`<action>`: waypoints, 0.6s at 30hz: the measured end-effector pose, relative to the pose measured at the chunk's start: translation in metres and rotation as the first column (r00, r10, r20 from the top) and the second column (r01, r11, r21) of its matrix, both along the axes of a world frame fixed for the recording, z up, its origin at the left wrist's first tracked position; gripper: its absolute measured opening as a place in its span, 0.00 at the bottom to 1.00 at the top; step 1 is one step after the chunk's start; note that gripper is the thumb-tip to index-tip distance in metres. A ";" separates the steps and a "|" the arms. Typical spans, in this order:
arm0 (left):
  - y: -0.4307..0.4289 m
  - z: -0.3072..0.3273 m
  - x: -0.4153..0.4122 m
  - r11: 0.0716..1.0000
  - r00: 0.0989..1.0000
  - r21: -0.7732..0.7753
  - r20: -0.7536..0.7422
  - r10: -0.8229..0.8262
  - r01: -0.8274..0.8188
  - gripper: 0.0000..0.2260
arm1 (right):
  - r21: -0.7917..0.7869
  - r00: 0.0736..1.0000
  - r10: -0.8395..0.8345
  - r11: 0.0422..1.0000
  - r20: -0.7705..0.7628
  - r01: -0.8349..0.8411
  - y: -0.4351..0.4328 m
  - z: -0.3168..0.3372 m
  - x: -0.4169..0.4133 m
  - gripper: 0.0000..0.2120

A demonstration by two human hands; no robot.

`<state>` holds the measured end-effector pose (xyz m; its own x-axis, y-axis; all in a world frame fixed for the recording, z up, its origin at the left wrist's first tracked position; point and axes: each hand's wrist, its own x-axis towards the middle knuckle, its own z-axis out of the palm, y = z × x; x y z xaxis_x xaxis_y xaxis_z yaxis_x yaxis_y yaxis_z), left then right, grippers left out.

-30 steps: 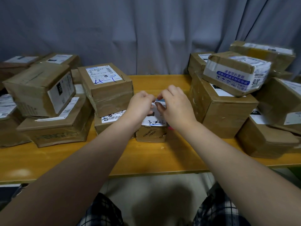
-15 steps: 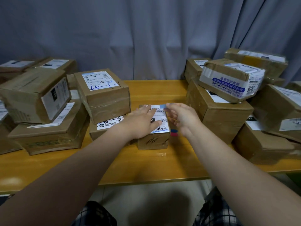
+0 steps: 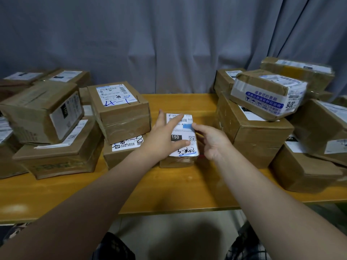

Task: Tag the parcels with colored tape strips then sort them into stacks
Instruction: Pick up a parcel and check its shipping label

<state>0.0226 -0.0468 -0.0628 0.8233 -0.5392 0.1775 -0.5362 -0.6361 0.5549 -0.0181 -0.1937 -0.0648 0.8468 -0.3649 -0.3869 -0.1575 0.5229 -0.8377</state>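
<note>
Pinned on the counter (image 3: 169,188) under flat, spread fingers of the left hand (image 3: 163,139), likely light, stiff, best gripped by its sides: small parcel (image 3: 185,150), flimsy blue tape strip (image 3: 187,126) at fingertips of the right hand (image 3: 214,141), pinch or press unclear.

One worktop (image 3: 169,184) carries about eight parcels on the left (image 3: 120,109), one small parcel (image 3: 183,147) in the near middle and at least six parcels on the right (image 3: 253,134), with one blue tape strip (image 3: 188,126), two hands (left hand (image 3: 165,139), right hand (image 3: 214,141)) and one curtain (image 3: 169,44) at the far side.
</note>
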 end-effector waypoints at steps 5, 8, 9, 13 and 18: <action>0.005 -0.005 -0.003 0.999 0.996 -0.042 0.083 -0.022 0.026 0.31 | -0.061 0.997 0.027 0.998 0.074 -0.022 -0.006 0.004 0.002 0.06; 0.006 -0.005 -0.003 0.998 0.995 -0.050 0.100 -0.020 0.025 0.30 | -0.093 0.995 0.017 0.996 0.098 -0.007 -0.006 0.003 -0.001 0.06; 0.005 -0.005 -0.003 0.998 0.995 -0.052 0.101 -0.018 0.024 0.30 | -0.093 0.994 0.013 0.996 0.106 -0.003 -0.005 0.003 -0.003 0.05; 0.005 -0.007 -0.002 0.998 0.992 -0.057 0.122 -0.029 0.037 0.28 | -0.077 0.993 -0.031 0.996 0.113 0.040 -0.003 0.001 -0.005 0.07; 0.006 -0.008 -0.001 0.997 0.991 -0.061 0.126 -0.037 0.045 0.25 | -0.073 0.992 -0.061 0.995 0.114 0.070 0.000 0.002 -0.006 0.07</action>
